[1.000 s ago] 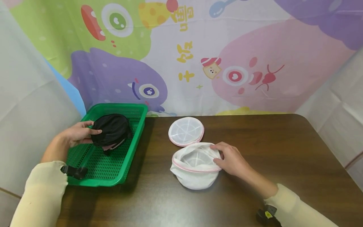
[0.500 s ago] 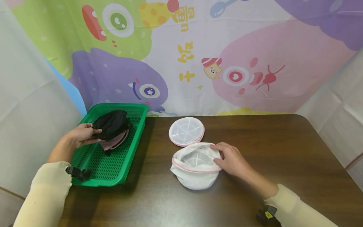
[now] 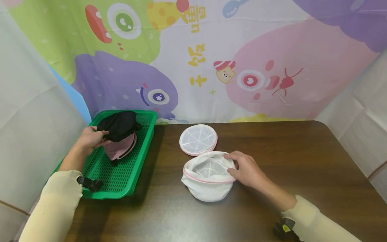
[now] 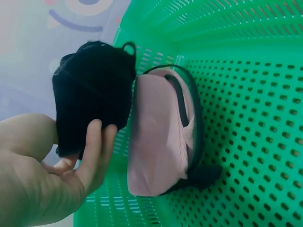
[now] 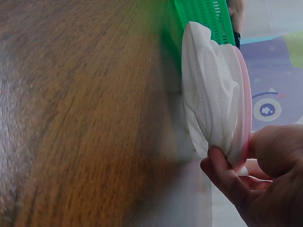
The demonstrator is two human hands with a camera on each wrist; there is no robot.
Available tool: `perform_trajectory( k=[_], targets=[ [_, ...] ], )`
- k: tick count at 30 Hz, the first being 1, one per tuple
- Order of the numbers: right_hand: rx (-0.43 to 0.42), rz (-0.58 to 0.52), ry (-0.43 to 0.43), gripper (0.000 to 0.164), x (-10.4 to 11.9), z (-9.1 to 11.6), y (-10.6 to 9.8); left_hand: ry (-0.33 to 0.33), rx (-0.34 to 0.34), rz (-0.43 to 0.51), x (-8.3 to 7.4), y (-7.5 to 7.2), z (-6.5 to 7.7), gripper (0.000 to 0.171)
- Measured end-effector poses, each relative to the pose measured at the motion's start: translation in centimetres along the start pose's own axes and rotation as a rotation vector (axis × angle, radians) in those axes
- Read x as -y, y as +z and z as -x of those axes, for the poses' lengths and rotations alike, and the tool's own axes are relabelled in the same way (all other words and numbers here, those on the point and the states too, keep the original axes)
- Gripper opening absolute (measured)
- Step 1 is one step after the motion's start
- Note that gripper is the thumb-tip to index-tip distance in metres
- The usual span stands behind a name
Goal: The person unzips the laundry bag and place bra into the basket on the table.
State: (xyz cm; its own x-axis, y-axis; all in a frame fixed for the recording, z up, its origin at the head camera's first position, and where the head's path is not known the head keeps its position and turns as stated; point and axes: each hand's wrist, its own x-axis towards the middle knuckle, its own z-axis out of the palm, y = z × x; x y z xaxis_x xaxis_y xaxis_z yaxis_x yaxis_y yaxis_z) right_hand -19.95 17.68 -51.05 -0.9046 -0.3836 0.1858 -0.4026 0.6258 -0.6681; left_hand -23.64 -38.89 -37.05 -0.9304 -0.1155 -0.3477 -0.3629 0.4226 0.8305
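The left hand (image 3: 90,138) pinches a soft black-and-pink padded fabric garment (image 3: 120,134) above the green perforated plastic basket (image 3: 121,178); it looks light and floppy, best gathered at its folded edge. The right hand (image 3: 246,169) grips the rim of the white mesh laundry bag (image 3: 208,183) on the brown wooden tabletop (image 3: 287,151).

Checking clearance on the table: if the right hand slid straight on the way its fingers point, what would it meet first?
The right hand points left across the white mesh bag it pinches; beyond it probably the green basket, though depth is unclear.
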Motion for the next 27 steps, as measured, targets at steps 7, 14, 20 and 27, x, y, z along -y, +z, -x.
perform_trajectory(
  k=[7,14,20,27],
  targets=[
    [-0.005,0.013,-0.006,0.046,2.2,0.6,-1.0,-0.03,-0.126,0.016,-0.1,0.8,-0.4,0.076],
    [0.034,0.028,0.072,0.046,4.9,0.6,-2.2,-0.049,-0.243,-0.049,1.1,1.1,-1.4,0.075],
    [0.018,0.009,0.044,0.05,1.4,0.2,-0.8,-0.062,-0.26,-0.112,1.1,1.5,-1.5,0.075],
    [-0.012,0.012,-0.01,0.046,1.5,0.4,-0.8,-0.029,-0.238,-0.306,1.4,1.6,-1.9,0.045]
  ],
)
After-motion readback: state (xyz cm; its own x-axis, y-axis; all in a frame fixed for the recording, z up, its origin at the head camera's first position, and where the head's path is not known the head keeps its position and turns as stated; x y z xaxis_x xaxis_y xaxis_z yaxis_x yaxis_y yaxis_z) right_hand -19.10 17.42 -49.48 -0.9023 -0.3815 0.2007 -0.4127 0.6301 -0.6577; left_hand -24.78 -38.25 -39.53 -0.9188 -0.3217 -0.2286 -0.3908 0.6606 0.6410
